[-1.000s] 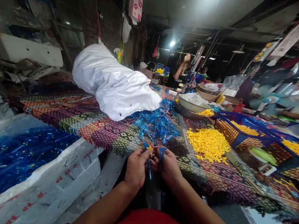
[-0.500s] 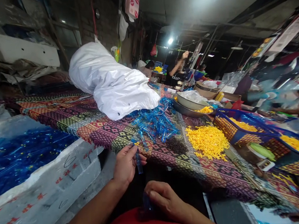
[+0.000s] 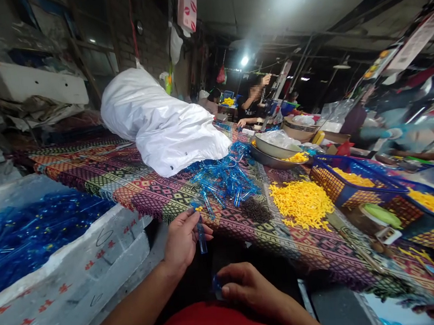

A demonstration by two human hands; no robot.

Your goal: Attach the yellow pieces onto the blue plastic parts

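My left hand [image 3: 183, 239] pinches a clear blue plastic tube [image 3: 202, 235] with a small yellow piece at its top, held upright at the table's near edge. Lower down, close to my lap, my right hand [image 3: 244, 284] curls around another clear blue plastic piece [image 3: 217, 286], partly hidden by the fingers. On the patterned cloth [image 3: 159, 189] beyond lie a heap of blue plastic tubes [image 3: 229, 179], a small pile of dark bits [image 3: 256, 209] and a big pile of yellow pieces [image 3: 301, 203].
A white sack [image 3: 173, 131] rests behind the blue heap. Metal bowls [image 3: 275, 151] and blue baskets [image 3: 355, 177] stand right. A foam box [image 3: 107, 239] of blue tubes is at left. A person [image 3: 250, 101] sits across the room.
My right hand has shifted slightly right and its fingers have loosened, showing more of the blue piece. My left hand keeps its hold. The view has moved a little.
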